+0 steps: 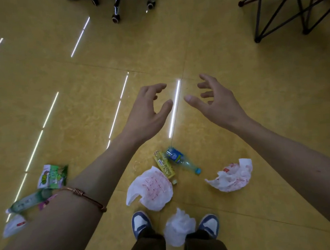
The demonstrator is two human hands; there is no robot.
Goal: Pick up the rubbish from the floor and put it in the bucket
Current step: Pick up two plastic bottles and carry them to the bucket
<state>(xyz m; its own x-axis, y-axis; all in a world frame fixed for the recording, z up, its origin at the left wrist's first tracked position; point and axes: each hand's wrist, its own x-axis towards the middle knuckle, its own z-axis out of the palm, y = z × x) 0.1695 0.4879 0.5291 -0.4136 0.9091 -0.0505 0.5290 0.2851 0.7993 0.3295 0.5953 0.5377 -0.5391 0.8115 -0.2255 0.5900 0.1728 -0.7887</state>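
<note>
Both hands were held out empty above the floor, so the step in hand looked like the very start: nothing gripped and every piece of rubbish lying down below. The left hand (144,110) and right hand (218,101) faced each other, fingers spread and loosely curved, pinching nothing. Near the person's shoes (141,223) lay a white bag with red print (152,188), a yellow bottle (164,166) touching its far edge, a blue-labelled bottle (178,158) just beside that, a second crumpled white bag (233,175) to the right, and a clear plastic wad (179,229) between the feet. Off to the left sat a green snack packet (52,176), a pale green wrapper (28,201) and a white packet (14,226), partly hidden by the forearm, so perhaps more lay there. The bucket was not in view, so the next move probably called for stooping, closing on the nearest bag and locating it. The glossy yellow tiled floor (258,95) reflected strip lights; a chair base (124,1) and a dark metal frame (290,8) stood well away.
</note>
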